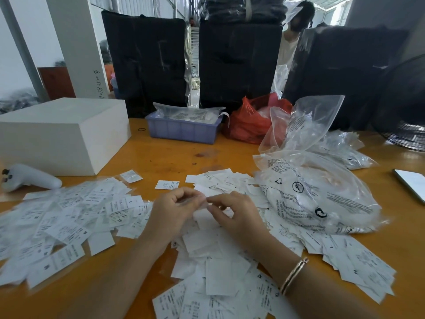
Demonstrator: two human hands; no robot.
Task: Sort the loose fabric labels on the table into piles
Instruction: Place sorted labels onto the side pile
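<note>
White fabric labels with black print cover the orange table (174,155). A wide spread of labels (64,217) lies at the left, and a thicker heap of labels (218,268) lies in front of me and to the right. My left hand (172,212) and my right hand (234,212) meet above the heap's middle. Both pinch one small white label (205,200) between their fingertips, the fingers curled. One single label (166,184) lies alone just beyond my hands.
A white box (62,134) stands at the back left, with a white handheld device (30,177) before it. Behind are a blue tray (184,128), a red bag (250,120) and black bundles (239,63). Clear printed plastic bags (310,192) lie at the right, a phone (411,184) beyond.
</note>
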